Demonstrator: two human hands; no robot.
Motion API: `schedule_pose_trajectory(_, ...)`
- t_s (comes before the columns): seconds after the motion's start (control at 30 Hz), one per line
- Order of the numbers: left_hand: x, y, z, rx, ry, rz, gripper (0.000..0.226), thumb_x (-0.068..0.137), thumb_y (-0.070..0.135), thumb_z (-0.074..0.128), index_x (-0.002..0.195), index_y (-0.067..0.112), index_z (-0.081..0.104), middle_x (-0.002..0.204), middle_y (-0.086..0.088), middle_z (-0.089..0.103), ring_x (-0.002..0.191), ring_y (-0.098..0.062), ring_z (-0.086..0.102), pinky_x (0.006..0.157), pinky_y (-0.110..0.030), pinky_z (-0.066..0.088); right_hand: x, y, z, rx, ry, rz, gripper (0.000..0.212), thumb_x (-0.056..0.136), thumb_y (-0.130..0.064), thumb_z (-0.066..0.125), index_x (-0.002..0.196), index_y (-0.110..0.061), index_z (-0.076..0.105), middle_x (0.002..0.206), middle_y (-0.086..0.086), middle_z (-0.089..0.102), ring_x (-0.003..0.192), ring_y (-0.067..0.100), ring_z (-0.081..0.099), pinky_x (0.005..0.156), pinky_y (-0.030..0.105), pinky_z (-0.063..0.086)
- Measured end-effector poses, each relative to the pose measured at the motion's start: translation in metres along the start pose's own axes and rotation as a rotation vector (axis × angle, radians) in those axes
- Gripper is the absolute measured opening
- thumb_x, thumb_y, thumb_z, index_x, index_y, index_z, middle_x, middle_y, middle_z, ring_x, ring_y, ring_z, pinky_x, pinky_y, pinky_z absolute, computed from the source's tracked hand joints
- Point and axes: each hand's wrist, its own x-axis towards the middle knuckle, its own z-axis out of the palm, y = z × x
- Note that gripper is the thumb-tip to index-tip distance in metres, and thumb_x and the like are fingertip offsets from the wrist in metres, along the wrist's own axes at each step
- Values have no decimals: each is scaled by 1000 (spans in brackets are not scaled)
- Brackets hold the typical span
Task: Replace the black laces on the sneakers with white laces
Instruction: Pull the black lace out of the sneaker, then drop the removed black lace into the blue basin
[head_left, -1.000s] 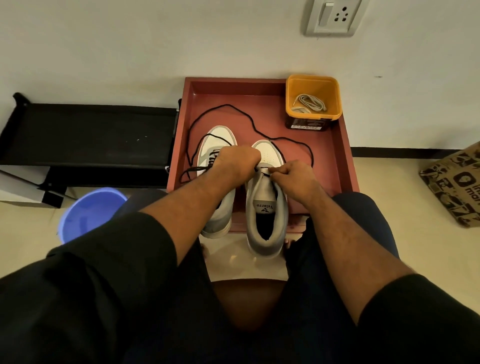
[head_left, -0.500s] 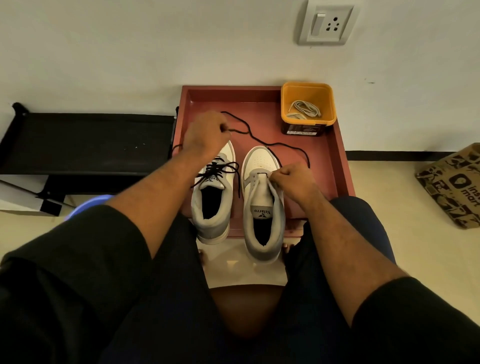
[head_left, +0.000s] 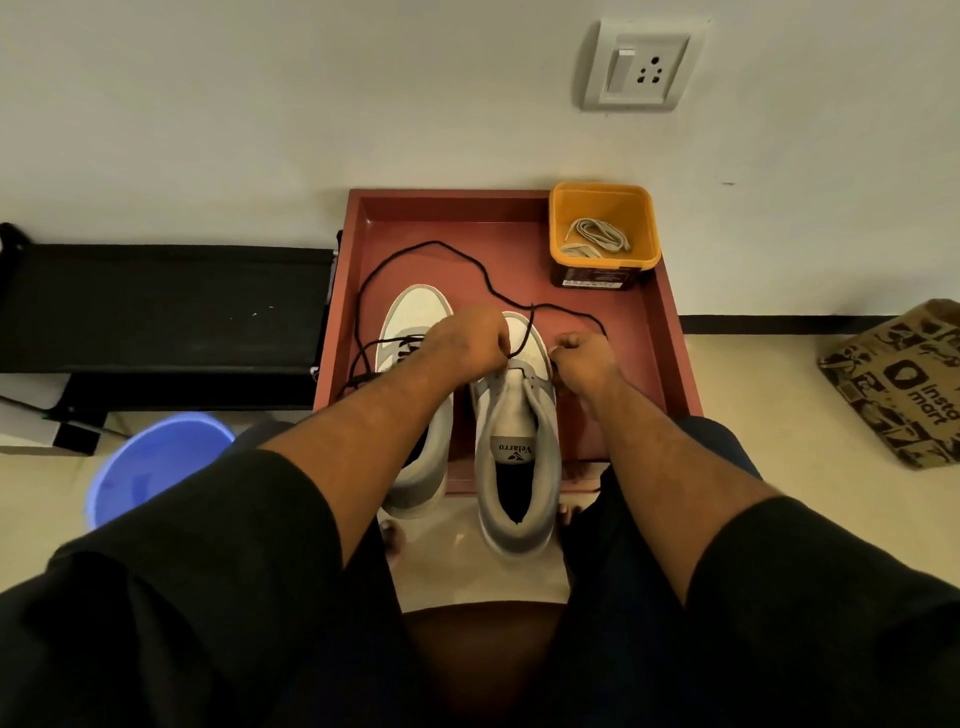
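Against a pale wall with a switch-and-socket plate (head_left: 643, 65), a red tray (head_left: 670, 338) sits on the floor and anchors the scene as a seated person works on a pair of grey-and-white sneakers. At the tray's near edge the right sneaker (head_left: 514, 457) overhangs toward the viewer, its eyelets almost bare; the left sneaker (head_left: 415, 312), just beside it, keeps black lacing across its tongue. The left hand (head_left: 467, 338) pinches the black lace (head_left: 415, 249) over the right sneaker's toe, while the right hand (head_left: 582, 358) is curled tight at that shoe's outer side, though what its fingers hold cannot be made out. Slack lace loops wide across the tray's far half. In the tray's far right corner an orange tub (head_left: 602, 200) holds the white laces (head_left: 597, 239), bundled and untouched. The lace looks light, limp and prone to snagging, best taken close to the eyelet or at its stiff tip; the sneakers seem light but soft-sided. The left forearm hides most of the left sneaker's lacing, and the last threaded eyelets lie concealed beneath both hands. Left of the tray stand a black rack (head_left: 156, 306) and a blue bucket (head_left: 150, 462); to its right, a printed paper bag (head_left: 898, 384) is cut off.
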Motion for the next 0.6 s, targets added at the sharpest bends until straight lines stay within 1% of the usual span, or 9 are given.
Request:
schedule_pose_trajectory(0.03,1,-1,0,-45,-14,6,10,81,15,72,89,13,78,87,-4,75,80,-18,68,76,-35,58,3,1,1,23,-15,7,26,87,2,50,108,11,62,85,27,63,64,24,51,54,30,41)
schedule_pose_trajectory(0.1,5,-2,0,-125,-21,-7,12,80,16,70,82,7,78,85,-11,75,78,-23,69,74,-39,58,9,0,3,31,-28,-2,24,88,4,48,103,7,67,90,20,64,68,21,54,57,28,43)
schedule_pose_trajectory(0.17,9,-5,3,-181,15,-45,22,80,20,69,76,-1,74,85,-19,72,78,-32,69,71,-44,57,15,1,2,-45,-11,-44,28,90,-1,51,112,0,67,108,12,67,88,22,62,71,29,51)
schedule_pose_trajectory(0.23,12,-5,7,-200,69,-81,29,81,27,70,71,0,71,77,-19,71,69,-32,66,65,-41,55,21,2,-1,-273,-22,-133,28,90,-5,54,114,-6,68,115,11,67,102,27,62,83,30,50)
schedule_pose_trajectory(0.3,15,-2,9,-178,94,-99,30,81,32,73,69,5,71,70,-13,69,63,-25,62,63,-35,52,27,4,-5,-500,-64,-212,22,86,-5,56,101,-10,72,108,11,70,96,28,64,79,30,51)
schedule_pose_trajectory(0.37,17,1,11,-109,97,-101,21,79,31,74,71,12,69,73,-5,68,70,-21,64,68,-33,54,32,5,-8,-606,-93,-241,18,83,-3,59,92,-10,72,102,12,71,90,28,65,76,32,54)
schedule_pose_trajectory(0.47,22,6,14,-45,101,-110,12,78,23,69,69,17,65,73,-1,67,72,-21,65,73,-37,57,32,6,-9,-764,-102,-217,17,86,-4,57,99,-9,68,106,13,67,93,33,65,77,35,52)
schedule_pose_trajectory(0.53,23,7,15,-47,109,-127,15,78,20,64,64,14,63,66,-3,64,67,-23,64,71,-39,58,29,9,-7,-852,-77,-208,22,89,-6,52,106,-11,65,112,12,64,101,33,62,86,38,49)
schedule_pose_trajectory(0.6,24,6,15,-126,147,-133,18,76,18,63,60,11,62,62,-5,63,62,-26,62,68,-41,58,25,9,-8,-884,-27,-200,20,91,-12,51,107,-14,64,110,8,63,105,30,58,96,41,41)
